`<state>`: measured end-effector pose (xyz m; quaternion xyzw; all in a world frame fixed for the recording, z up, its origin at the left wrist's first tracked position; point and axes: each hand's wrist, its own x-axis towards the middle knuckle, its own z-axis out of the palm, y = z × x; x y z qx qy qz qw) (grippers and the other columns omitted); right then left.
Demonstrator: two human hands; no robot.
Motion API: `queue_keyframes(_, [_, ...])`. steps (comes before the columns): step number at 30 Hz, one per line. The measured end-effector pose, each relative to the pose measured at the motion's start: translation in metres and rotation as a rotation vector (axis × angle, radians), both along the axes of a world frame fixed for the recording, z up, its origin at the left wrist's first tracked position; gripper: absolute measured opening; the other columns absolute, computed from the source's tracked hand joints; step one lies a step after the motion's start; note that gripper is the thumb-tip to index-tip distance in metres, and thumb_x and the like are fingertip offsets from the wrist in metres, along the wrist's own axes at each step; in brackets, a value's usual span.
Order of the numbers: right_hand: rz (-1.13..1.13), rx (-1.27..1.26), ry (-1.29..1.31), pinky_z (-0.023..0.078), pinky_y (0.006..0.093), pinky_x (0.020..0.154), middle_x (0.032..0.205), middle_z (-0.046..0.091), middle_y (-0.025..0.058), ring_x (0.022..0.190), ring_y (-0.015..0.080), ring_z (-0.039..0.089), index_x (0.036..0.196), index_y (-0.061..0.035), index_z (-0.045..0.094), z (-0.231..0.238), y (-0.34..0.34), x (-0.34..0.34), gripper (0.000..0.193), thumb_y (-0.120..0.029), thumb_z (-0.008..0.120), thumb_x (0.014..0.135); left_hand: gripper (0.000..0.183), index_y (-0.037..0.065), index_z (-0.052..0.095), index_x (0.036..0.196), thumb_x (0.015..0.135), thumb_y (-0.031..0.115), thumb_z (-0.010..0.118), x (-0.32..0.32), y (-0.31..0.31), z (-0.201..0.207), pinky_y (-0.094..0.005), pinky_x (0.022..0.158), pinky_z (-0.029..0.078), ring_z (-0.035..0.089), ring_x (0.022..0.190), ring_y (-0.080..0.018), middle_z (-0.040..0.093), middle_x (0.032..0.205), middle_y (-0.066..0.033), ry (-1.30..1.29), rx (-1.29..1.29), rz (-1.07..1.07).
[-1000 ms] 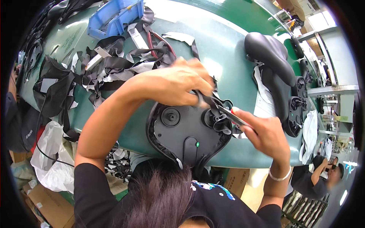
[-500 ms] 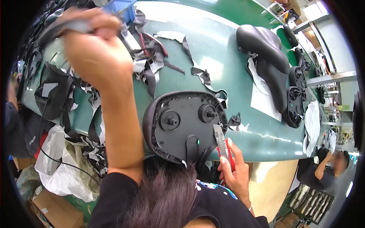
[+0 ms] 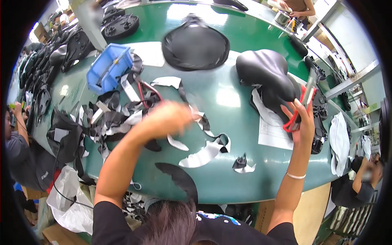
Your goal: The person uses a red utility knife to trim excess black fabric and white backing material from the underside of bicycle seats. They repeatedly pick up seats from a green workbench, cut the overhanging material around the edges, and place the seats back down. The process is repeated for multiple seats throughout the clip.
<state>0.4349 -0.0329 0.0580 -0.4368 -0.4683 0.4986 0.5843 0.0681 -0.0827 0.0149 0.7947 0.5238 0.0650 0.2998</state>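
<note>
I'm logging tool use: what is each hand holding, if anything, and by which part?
The right hand holds the knife by its red handle. The left hand is too blurred to tell.

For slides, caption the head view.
Right grip holding red-handled metal knife near curved black saddle; curled dark scraps on glossy green table.

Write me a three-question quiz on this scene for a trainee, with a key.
1. Which hand holds the red cutter?
2. True or false: the blue bin stands to the right of the glossy black saddle.
3. The scraps are: a) green and yellow; b) black and white; c) orange.

Key:
1. The right hand.
2. False: the blue bin stands to the left of the glossy black saddle.
3. b
</note>
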Motion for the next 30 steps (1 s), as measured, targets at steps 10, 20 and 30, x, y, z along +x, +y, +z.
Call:
queue_keyframes(10, [0.371, 0.191, -0.604, 0.042, 0.0221, 0.064, 0.082, 0.059, -0.0003, 0.069, 0.0079, 0.053, 0.109, -0.005, 0.066, 0.013, -0.011, -0.069, 0.034, -0.012, 0.073, 0.077, 0.071, 0.007, 0.046, 0.13, 0.068, 0.018, 0.078, 0.12, 0.121, -0.034, -0.04, 0.098, 0.038, 0.053, 0.116, -0.0293, 0.054, 0.128, -0.0131, -0.582, 1.013, 0.12])
queue_keyframes(20, [0.209, -0.065, -0.373, 0.048, 0.0222, 0.052, 0.092, 0.059, 0.0056, 0.065, 0.0089, 0.055, 0.124, -0.0032, 0.047, -0.046, -0.072, -0.06, 0.032, -0.016, 0.054, 0.095, 0.041, 0.0, 0.052, 0.115, 0.085, 0.028, 0.058, 0.016, -0.015, -0.016, -0.0273, 0.078, 0.05, 0.061, 0.085, -0.0147, 0.06, 0.097, -0.0077, -1.359, -0.364, 0.726])
queue_keyframes(30, [0.402, 0.892, -1.266, 0.041, 0.0325, 0.047, 0.069, 0.05, 0.0043, 0.052, 0.0202, 0.049, 0.134, -0.0237, 0.051, -0.025, -0.082, -0.074, 0.06, 0.0, 0.06, 0.08, 0.039, -0.003, 0.057, 0.104, 0.083, 0.03, 0.06, -0.009, -0.044, 0.033, -0.0244, 0.065, 0.05, 0.06, 0.072, -0.0104, 0.062, 0.088, -0.0062, -0.874, -0.354, 0.624])
